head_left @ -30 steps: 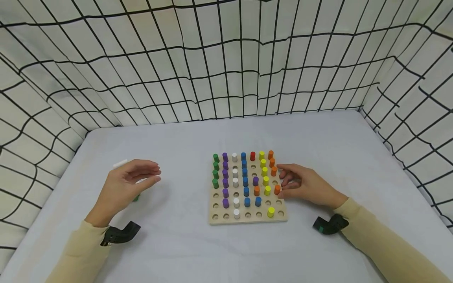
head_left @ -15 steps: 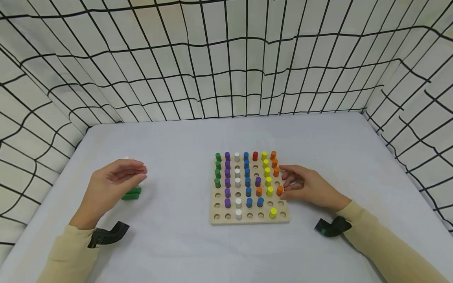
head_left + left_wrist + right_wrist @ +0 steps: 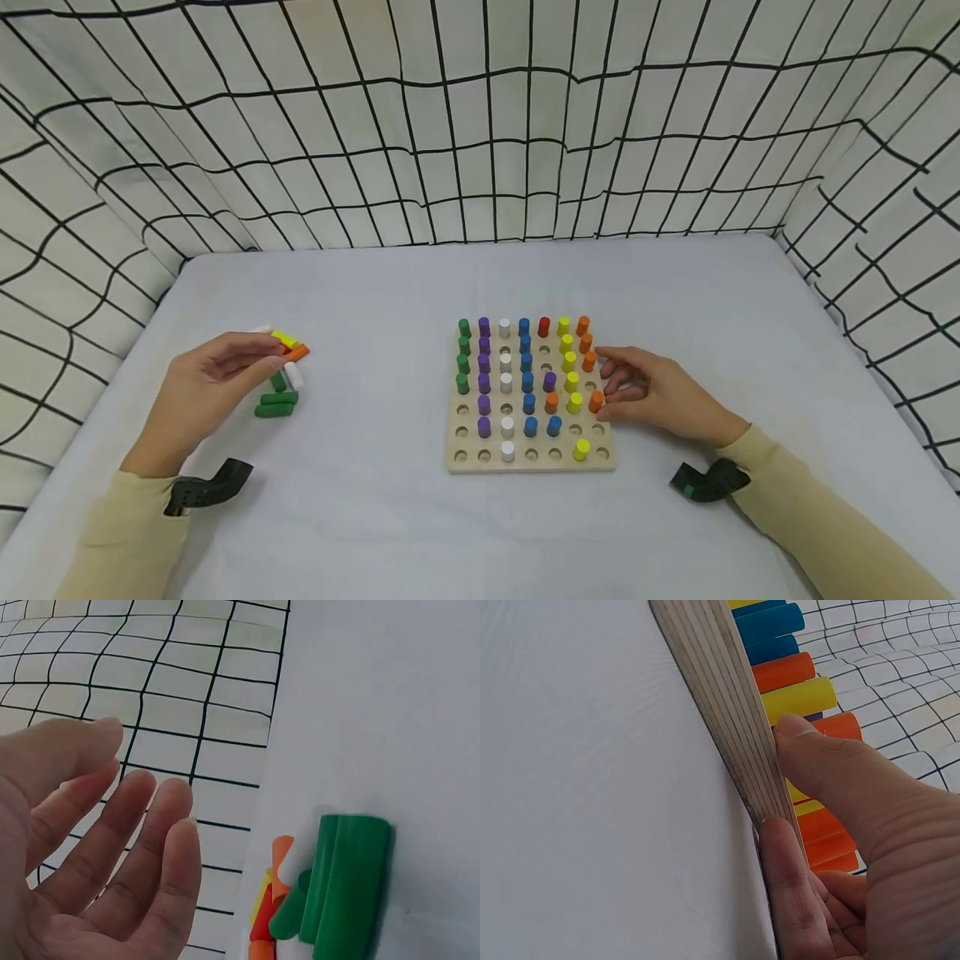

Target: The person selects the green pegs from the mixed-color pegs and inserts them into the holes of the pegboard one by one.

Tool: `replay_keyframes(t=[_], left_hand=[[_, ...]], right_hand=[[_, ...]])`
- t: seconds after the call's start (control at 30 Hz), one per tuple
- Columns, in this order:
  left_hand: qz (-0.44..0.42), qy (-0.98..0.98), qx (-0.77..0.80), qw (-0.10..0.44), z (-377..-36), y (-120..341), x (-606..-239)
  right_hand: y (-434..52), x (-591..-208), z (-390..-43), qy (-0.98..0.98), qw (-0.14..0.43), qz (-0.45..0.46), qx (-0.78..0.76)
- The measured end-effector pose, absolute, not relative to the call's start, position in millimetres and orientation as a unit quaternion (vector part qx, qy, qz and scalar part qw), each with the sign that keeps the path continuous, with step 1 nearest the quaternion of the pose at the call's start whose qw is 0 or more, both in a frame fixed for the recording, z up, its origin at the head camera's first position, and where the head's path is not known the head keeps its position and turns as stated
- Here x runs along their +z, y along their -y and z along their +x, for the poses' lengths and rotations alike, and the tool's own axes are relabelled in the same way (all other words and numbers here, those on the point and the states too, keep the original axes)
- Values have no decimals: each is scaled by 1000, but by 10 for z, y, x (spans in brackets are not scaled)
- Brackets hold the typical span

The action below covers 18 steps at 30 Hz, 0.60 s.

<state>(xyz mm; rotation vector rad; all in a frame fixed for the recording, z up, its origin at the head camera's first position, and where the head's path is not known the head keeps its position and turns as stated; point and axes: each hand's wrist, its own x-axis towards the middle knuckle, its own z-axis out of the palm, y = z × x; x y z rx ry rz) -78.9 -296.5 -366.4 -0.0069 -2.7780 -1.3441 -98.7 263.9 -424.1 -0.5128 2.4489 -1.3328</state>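
The right hand (image 3: 660, 398) rests against the right edge of the peg board (image 3: 531, 461), thumb on an orange peg (image 3: 596, 401). Left of the board, the left hand (image 3: 206, 387) hovers open and empty over the loose pegs (image 3: 279, 392). I judge a pick comes next: it calls for pinching one.

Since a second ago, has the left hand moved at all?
Yes. The left hand has slid left, farther from the wooden peg board, uncovering the loose pegs lying on the table beside it.

White table (image 3: 420, 533): peg board (image 3: 531, 462), loose pegs (image 3: 279, 392).
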Motion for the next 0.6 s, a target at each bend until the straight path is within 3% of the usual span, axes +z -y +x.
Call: replay_keyframes(t=[0.6], left_hand=[[33, 936, -350, 18, -846, 3239, -3855]], right_hand=[[-2637, -4215, -975, -850, 155, -177, -470]])
